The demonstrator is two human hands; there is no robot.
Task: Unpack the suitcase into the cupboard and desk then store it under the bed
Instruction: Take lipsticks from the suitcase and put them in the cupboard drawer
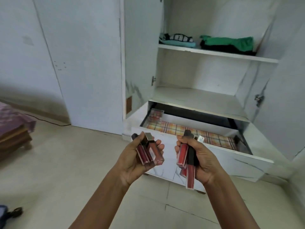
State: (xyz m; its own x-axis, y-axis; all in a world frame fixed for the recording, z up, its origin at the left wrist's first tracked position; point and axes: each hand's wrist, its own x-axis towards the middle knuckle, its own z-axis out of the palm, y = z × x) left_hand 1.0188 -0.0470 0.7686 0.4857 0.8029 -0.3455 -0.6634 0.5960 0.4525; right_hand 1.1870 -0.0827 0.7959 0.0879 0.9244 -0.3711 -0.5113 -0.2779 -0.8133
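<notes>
My left hand (140, 156) curls round a cluster of lip gloss tubes (149, 151) — dark wine and dusty pink, one capped in gold. My right hand (198, 156) grips the red glosses (187, 156), black caps up, the longest tube hanging below my palm. Both fists are held in front of the open drawer (214, 156) of the white cupboard (142, 63). The drawer is lined with plaid paper (214, 136), and a small packet (155, 115) leans in its back left corner. On the shelf (217, 54) above lie folded clothes — a teal and striped pile (177, 40) and a green and black pile (227, 45).
</notes>
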